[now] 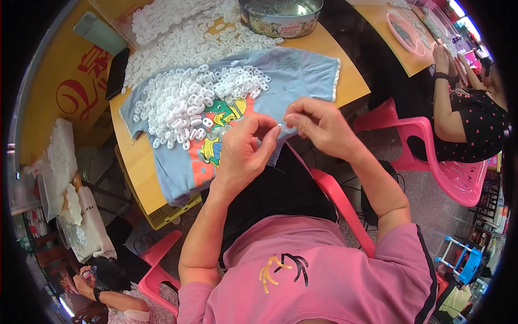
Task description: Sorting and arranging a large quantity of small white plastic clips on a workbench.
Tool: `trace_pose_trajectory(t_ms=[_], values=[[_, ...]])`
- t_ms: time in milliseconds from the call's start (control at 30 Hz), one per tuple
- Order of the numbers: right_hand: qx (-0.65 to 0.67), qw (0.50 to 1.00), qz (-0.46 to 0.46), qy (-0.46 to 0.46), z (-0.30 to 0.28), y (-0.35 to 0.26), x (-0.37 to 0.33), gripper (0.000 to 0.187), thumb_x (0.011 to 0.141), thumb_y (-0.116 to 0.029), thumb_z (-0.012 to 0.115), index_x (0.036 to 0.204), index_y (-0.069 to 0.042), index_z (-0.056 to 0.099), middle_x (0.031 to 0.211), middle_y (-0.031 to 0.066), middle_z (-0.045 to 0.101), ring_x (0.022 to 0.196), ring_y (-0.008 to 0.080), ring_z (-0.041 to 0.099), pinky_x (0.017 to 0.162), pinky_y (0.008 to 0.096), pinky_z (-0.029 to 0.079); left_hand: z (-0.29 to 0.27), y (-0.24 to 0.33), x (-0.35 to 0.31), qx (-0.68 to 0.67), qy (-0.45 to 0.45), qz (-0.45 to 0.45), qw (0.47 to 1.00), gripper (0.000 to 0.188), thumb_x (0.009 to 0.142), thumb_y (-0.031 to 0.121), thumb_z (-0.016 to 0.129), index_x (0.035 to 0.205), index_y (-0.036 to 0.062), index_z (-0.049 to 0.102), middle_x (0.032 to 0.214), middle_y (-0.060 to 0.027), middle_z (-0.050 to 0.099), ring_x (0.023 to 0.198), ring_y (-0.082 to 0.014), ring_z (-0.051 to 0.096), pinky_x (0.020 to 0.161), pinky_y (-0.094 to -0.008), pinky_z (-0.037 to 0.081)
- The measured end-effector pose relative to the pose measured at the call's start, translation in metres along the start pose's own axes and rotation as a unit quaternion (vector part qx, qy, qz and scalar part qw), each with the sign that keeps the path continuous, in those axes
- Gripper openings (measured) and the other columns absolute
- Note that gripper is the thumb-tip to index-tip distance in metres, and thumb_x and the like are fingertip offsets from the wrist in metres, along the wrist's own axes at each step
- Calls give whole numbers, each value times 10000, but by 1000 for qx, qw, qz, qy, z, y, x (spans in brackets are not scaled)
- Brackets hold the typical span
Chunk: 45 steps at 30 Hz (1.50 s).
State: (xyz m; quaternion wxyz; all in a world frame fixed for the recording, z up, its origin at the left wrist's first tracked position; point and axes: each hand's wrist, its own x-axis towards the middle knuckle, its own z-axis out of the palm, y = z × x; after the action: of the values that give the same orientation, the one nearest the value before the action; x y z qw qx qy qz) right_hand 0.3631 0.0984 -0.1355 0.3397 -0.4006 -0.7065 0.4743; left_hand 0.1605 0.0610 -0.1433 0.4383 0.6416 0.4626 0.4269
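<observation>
Wooden table, white piece, between left fingers

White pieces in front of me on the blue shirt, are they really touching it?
Touching: the head view shows the heaped white pieces resting right on the blue shirt.

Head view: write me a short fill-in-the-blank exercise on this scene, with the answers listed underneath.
1. The nearer heap of white pieces lies on a light-blue, short-sleeved ____.
2. Of the left hand and the right hand, the ____ one is closer to that heap.
3. At the right, the person in the dotted top sits on a chair coloured ____.

Missing words: shirt; left; pink.
</observation>
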Motion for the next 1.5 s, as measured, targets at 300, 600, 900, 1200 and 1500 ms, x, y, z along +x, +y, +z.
trace_pose_trajectory(t_ms=[300, 600, 900, 1200, 1500], values=[[-343, 921, -171, 73, -30, 17, 43, 98, 837, -80, 675, 916, -23, 668, 836, 87, 621, 754, 260, 627, 651, 350, 487, 0, -19, -1, -203, -5, -68, 977, 101, 956, 58, 576, 1030, -10, 576, 964, -106, 679, 824, -132, 646, 739, -261, 510], [-426, 888, -169, -39, -35, 11, 65, 95, 825, -130, 682, 878, -54, 662, 873, 79, 596, 805, 285, 616, 692, 387, 478, -4, -17, 1, -268, 26, -72, 960, 111, 965, 104, 574, 1011, 3, 570, 976, -133, 680, 819, -155, 660, 707, -260, 506], [-492, 844, -176, -120, -34, 8, 74, 105, 832, -111, 642, 906, -50, 600, 854, 112, 575, 835, 320, 610, 689, 405, 479, -11, -27, 1, -381, 65, -92, 918, 118, 969, 115, 566, 1013, 6, 551, 951, -144, 679, 774, -178, 668, 651, -255, 512], [-501, 838, -187, -111, -34, 11, 73, 203, 816, -20, 600, 1016, -46, 622, 910, 132, 593, 860, 341, 611, 703, 409, 491, -13, -32, 6, -420, 74, -80, 901, 129, 956, 126, 598, 1008, 19, 550, 907, -123, 676, 727, -149, 658, 505, -225, 485], [-487, 851, -180, -81, -45, 4, 66, 168, 847, -47, 598, 1006, -37, 652, 956, 134, 626, 885, 338, 618, 737, 402, 494, -12, -31, 4, -415, 72, -82, 903, 114, 939, 104, 620, 1003, 30, 561, 903, -108, 676, 719, -129, 648, 490, -217, 482]])
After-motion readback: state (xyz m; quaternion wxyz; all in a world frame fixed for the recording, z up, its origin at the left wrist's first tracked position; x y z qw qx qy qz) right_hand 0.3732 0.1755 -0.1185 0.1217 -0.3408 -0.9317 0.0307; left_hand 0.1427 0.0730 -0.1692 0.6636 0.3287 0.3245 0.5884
